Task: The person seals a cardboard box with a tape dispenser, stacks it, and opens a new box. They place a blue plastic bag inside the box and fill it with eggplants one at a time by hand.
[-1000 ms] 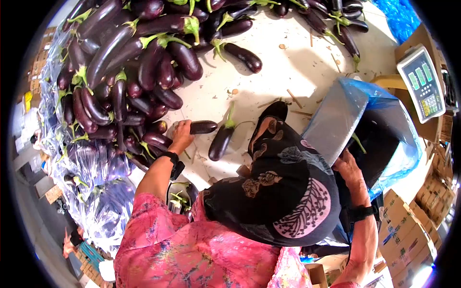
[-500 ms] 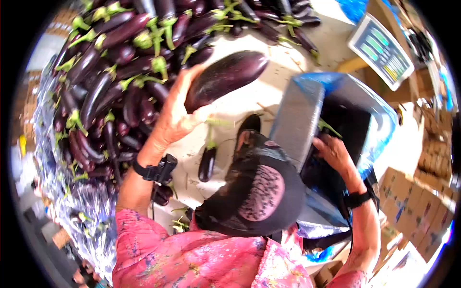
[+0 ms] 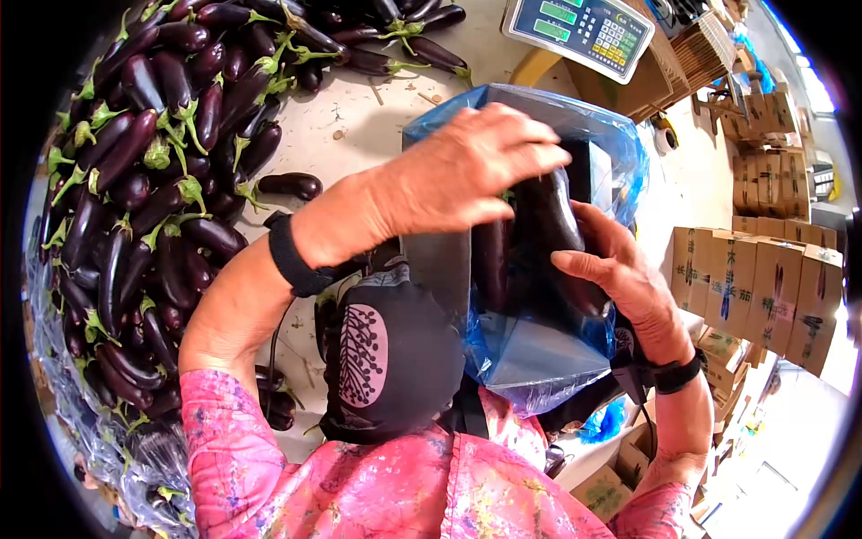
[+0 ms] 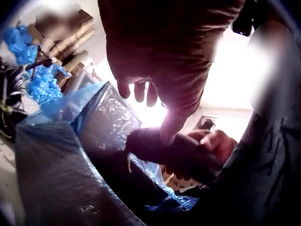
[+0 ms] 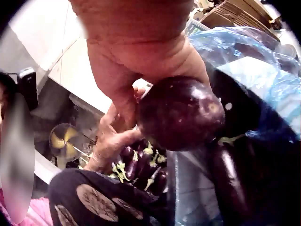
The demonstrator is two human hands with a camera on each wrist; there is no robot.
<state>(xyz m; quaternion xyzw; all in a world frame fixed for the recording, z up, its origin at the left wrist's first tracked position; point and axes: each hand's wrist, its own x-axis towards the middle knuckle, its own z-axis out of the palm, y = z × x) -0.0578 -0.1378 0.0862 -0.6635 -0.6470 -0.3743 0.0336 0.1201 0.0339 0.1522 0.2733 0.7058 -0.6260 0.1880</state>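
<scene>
The right hand (image 3: 628,269) grips a large dark eggplant (image 3: 558,238) over a box lined with blue plastic (image 3: 437,287). Above its upper end is the left hand (image 3: 458,171), its fingers extended. In the left wrist view, the left hand's thumb (image 4: 171,129) touches the eggplant (image 4: 164,148), while the right hand (image 4: 218,146) holds the other end. The right wrist view shows the eggplant's rounded end (image 5: 181,113) under the right hand (image 5: 141,47), with the left hand (image 5: 110,141) beside it. Another eggplant (image 3: 491,260) lies inside the box.
A large eggplant pile (image 3: 135,180) covers the table's left side. A scale display (image 3: 584,31) stands beyond the box. Printed cartons (image 3: 763,287) are stacked at the right. The person's patterned black knee (image 3: 391,359) rises beside the box's left wall.
The left hand has carried the eggplant from the table to the box. The right hand has risen from inside the box and now grips that eggplant. The head view has shifted rightward.
</scene>
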